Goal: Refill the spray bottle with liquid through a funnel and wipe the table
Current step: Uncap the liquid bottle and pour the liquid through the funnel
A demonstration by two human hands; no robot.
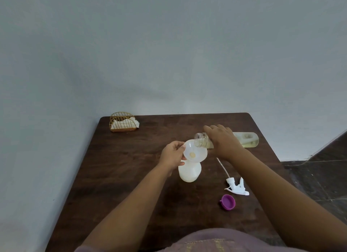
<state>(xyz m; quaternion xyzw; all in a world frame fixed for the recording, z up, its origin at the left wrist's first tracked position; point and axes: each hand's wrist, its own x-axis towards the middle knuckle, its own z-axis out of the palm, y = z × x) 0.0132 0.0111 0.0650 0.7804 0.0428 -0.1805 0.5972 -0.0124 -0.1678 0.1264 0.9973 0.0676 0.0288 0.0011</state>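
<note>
We note mid-frame a white bottle [189, 173], upright, uncapped, a white funnel [195, 151] in its neck; the clear refill bottle [244, 140] lies tipped, mouth over the funnel.

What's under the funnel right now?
The white spray bottle stands under the funnel, which the left hand holds by its rim. The funnel covers the bottle's neck, and the bottle is opaque, so its fill level can't be seen.

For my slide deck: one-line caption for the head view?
Right hand tips a clear bottle into the funnel, held by the left hand.
</note>
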